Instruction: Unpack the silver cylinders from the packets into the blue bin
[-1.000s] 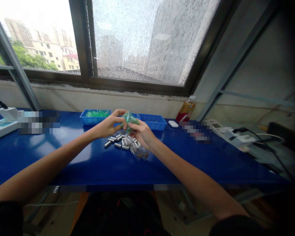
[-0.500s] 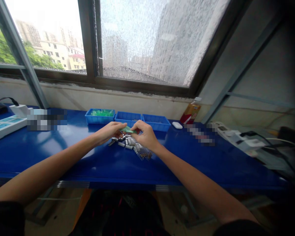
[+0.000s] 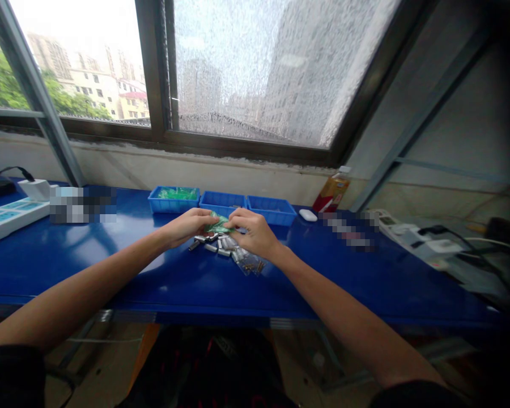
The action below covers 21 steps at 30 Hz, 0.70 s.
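Observation:
Between my two hands is a small green plastic bag, (image 3: pixel 221 224) crinkled and partly see-through. My left hand (image 3: pixel 190 225) pinches its left side, and my right hand (image 3: pixel 253 231) grips its right side with bent fingers. Just below my hands, several small silver metal pieces (image 3: pixel 223 252) lie loose on the blue table (image 3: pixel 170 286). Beside them, under my right hand, rests a clear bag (image 3: pixel 251 265) with small brass-coloured parts in it.
Three blue trays stand in a row behind my hands: the left tray (image 3: pixel 153 204) holds green bags. To the right are a white rounded object (image 3: pixel 308 215) and a drink bottle (image 3: pixel 332 191). A white power strip (image 3: pixel 19 218) lies at the far left.
The green bag now shows wider between my hands. My right hand has shifted slightly to the right, and the view has moved a little.

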Available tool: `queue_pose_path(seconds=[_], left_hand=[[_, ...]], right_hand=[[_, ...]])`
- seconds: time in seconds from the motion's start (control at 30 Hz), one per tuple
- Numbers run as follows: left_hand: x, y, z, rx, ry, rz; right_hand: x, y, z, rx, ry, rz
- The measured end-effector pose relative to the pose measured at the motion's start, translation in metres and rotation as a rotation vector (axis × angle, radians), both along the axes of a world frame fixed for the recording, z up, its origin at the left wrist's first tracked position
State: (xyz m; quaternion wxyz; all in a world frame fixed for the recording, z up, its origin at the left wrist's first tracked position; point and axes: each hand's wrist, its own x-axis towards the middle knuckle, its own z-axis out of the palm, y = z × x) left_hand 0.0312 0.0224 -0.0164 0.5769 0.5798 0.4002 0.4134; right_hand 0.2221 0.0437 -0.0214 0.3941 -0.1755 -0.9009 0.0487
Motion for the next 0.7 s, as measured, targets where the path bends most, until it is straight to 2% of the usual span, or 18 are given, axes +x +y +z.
queue_pose_path(seconds=[0.1, 0.17, 0.23, 0.3, 0.37, 0.43, 0.47, 0.53, 0.63, 0.7], left_hand=[[-0.004, 0.003, 0.002, 0.18, 0.124, 0.099], [-0.008, 0.005, 0.002, 0.431, 0.286, 0.252], [-0.01, 0.004, 0.003, 0.696, 0.459, 0.374], [-0.009, 0.002, 0.002, 0.913, 0.585, 0.353], [-0.007, -0.002, 0.002, 1.074, 0.661, 0.239], [-0.003, -0.005, 0.001, 1.162, 0.693, 0.158], [-0.002, -0.006, 0.002, 1.168, 0.696, 0.14], [0.0, -0.007, 0.003, 1.082, 0.668, 0.124], [0.0, -0.006, 0.007, 0.676, 0.5, 0.102], [-0.001, -0.005, 0.009, 0.361, 0.311, 0.08]], right_hand=[[-0.001, 0.0, 0.001, -0.046, 0.03, -0.024], [-0.004, 0.0, 0.001, -0.133, 0.061, -0.094], [-0.009, 0.0, -0.002, -0.32, 0.111, -0.148], [-0.015, -0.001, -0.005, -0.615, 0.185, -0.111], [-0.02, -0.001, -0.009, -0.884, 0.28, -0.027], [-0.021, -0.001, -0.01, -0.979, 0.359, -0.013], [-0.021, -0.001, -0.01, -0.943, 0.378, -0.044], [-0.017, -0.001, -0.009, -0.725, 0.365, -0.145], [-0.011, -0.001, -0.008, -0.288, 0.249, -0.22], [-0.009, -0.001, -0.008, -0.118, 0.187, -0.214]])
